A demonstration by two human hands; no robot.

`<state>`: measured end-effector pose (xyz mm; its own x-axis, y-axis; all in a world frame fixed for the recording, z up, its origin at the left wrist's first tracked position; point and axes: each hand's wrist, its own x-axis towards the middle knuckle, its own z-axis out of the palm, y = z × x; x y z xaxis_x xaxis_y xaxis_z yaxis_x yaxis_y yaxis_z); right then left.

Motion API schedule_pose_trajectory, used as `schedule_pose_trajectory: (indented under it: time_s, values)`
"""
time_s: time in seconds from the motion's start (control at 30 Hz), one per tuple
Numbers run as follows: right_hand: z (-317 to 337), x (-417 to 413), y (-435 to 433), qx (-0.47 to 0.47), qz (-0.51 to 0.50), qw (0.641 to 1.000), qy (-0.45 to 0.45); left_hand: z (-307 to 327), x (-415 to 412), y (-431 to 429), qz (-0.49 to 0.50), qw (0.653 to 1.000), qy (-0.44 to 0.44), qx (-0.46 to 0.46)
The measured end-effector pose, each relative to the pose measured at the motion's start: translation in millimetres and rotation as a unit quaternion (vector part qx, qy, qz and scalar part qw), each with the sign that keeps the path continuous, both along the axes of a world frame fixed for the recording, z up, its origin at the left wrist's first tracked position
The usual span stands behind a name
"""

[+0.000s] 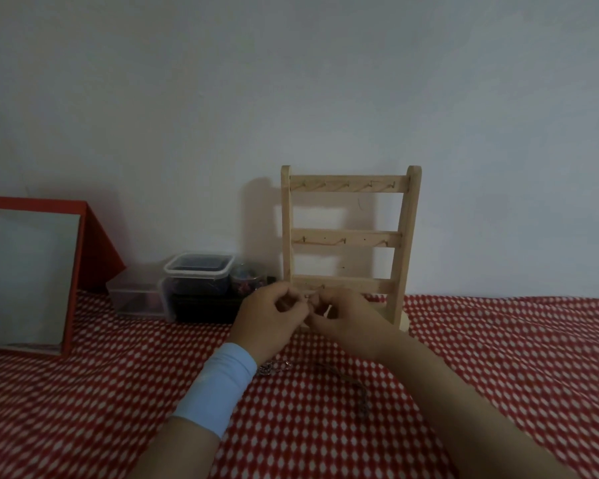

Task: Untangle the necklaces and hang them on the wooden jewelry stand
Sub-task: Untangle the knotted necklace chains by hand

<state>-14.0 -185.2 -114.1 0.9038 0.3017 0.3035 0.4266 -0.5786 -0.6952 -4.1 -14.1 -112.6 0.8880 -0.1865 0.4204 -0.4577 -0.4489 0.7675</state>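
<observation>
Left hand (269, 319) and right hand (347, 321) curled, both pinching faint necklace (310, 303), before wooden stand (348, 238)

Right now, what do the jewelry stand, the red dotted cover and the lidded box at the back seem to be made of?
Jewelry stand: pale wood, matte and apparently unvarnished, going by its light tan slats; the small hooks look like metal.
Red dotted cover: probably printed fabric, since it lies in soft folds without shine.
Lidded box: clear plastic with a whitish translucent lid, dark contents showing through.
</observation>
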Motion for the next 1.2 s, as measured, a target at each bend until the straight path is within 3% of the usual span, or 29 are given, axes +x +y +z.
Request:
schedule_pose_trajectory:
  time_s: [0.1, 0.2, 0.33, 0.4, 0.5, 0.63, 0.73, 0.9, 0.97, 1.07, 1.13, 1.2]
  values:
    - [6, 0, -7, -0.014, -0.039, 0.999, -0.013, 4, -1, -8, -0.039, 0.999, 0.012, 0.026]
    - [12, 0, -17, -0.036, -0.109, 0.993, -0.037, 13, -2, -11, -0.089, 0.99, 0.106, -0.016]
    - [17, 0, -25, -0.079, -0.192, 0.973, -0.1, 23, 4, -1, -0.102, 0.978, 0.162, 0.084]
    - [14, 1, -25, -0.096, -0.196, 0.972, -0.088, 28, 12, 5, -0.105, 0.98, 0.164, 0.025]
    - [7, 3, -19, -0.11, -0.188, 0.974, -0.068, 30, 17, 7, -0.155, 0.962, 0.181, -0.134]
    - [10, 2, -11, 0.032, -0.126, 0.992, -0.002, 28, 7, -5, -0.207, 0.925, 0.164, -0.274]
    - [15, -3, -10, 0.146, -0.083, 0.981, 0.096, 21, 8, -5, -0.187, 0.93, 0.144, -0.283]
    - [17, -4, -8, 0.182, -0.074, 0.976, 0.089, 19, 10, 0, -0.167, 0.951, 0.142, -0.219]
    - [18, -2, -10, 0.263, -0.043, 0.957, 0.114, 19, 13, 4, -0.168, 0.956, 0.136, -0.201]
    - [20, -2, -15, 0.422, 0.06, 0.89, 0.161, 16, 14, 5, -0.162, 0.956, 0.14, -0.2]
    - [20, -4, -16, 0.469, 0.097, 0.861, 0.173, 15, 15, 6, -0.16, 0.946, 0.142, -0.243]
    - [18, -5, -15, 0.471, 0.096, 0.86, 0.174, 19, 14, 10, -0.171, 0.924, 0.147, -0.31]
